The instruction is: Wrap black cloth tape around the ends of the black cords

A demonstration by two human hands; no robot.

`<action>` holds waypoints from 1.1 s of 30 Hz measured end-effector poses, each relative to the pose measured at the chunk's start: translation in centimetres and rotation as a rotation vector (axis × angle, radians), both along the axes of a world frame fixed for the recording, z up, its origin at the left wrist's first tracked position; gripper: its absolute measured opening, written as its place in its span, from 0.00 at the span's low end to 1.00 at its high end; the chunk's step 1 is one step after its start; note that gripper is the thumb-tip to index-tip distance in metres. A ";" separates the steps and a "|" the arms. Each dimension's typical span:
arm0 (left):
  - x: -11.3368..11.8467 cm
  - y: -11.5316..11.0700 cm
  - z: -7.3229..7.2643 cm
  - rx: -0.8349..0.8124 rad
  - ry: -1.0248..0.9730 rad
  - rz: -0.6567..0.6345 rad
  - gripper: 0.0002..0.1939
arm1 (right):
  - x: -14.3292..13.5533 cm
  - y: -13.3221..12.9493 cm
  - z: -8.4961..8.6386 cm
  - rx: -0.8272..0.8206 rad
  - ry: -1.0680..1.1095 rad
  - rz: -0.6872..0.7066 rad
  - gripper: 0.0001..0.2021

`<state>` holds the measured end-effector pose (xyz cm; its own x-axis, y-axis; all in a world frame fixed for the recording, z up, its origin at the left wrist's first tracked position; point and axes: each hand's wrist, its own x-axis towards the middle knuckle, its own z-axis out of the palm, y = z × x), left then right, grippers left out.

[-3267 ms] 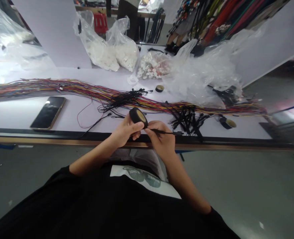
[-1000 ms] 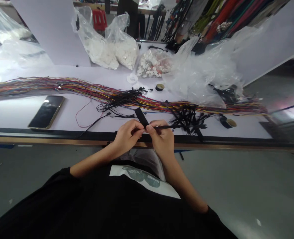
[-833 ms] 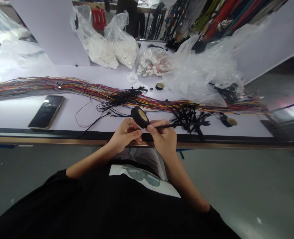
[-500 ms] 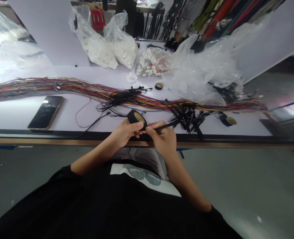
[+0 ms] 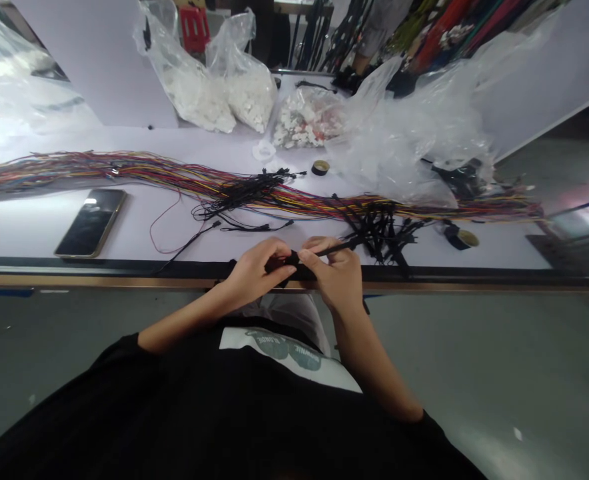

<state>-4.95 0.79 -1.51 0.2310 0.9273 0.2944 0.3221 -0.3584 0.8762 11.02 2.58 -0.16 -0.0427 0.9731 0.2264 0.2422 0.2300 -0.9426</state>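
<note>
At the bench's front edge my left hand (image 5: 258,268) curls its fingers and thumb round a roll of black tape (image 5: 291,257), mostly hidden by the hand. Close beside it, my right hand (image 5: 335,270) pinches a black cable (image 5: 335,249) between thumb and fingers. This cable runs right toward a pile of short black connector leads (image 5: 377,233). Behind both hands a long bundle of coloured wires (image 5: 174,175) stretches across the bench, with more black leads (image 5: 254,190) lying over it.
A phone (image 5: 91,223) lies at the left. Spare tape rolls rest behind (image 5: 320,167) and at the right (image 5: 462,237). Clear bags of small white parts (image 5: 248,93) and a loose plastic bag (image 5: 409,133) stand at the back. Upright panels (image 5: 99,67) flank the bench.
The tape roll, earlier plainly visible above my left fingers, has gone down and is now mostly hidden by that hand. My right hand still pinches the cable, slightly farther right.
</note>
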 end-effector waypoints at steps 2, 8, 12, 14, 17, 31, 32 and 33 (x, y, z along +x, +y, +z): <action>0.4 0.4 0.3 -0.022 0.007 0.049 0.05 | -0.2 -0.2 0.1 0.036 0.010 0.004 0.09; 0.7 1.0 0.8 0.061 0.168 0.095 0.07 | -0.9 -0.6 -0.5 0.016 0.024 -0.055 0.09; 0.5 0.8 0.1 0.101 0.244 0.146 0.04 | -1.6 -0.9 -0.6 -0.016 0.026 -0.164 0.11; 0.5 0.7 -0.1 0.148 0.287 0.180 0.02 | -1.8 -0.9 -0.5 -0.017 0.007 -0.196 0.11; 0.3 0.7 -0.3 0.260 0.378 0.196 0.05 | -2.0 -0.9 -0.6 -0.042 -0.002 -0.210 0.12; -0.3 1.2 0.1 -0.040 0.044 0.196 0.06 | -0.7 -0.2 0.2 0.074 -0.343 0.174 0.06; -0.3 1.3 0.3 -0.088 -0.014 0.181 0.06 | -0.6 -0.2 0.1 0.124 -0.399 0.186 0.06; -0.2 1.3 0.4 -0.137 -0.072 0.158 0.07 | -0.6 -0.2 0.0 0.168 -0.448 0.191 0.06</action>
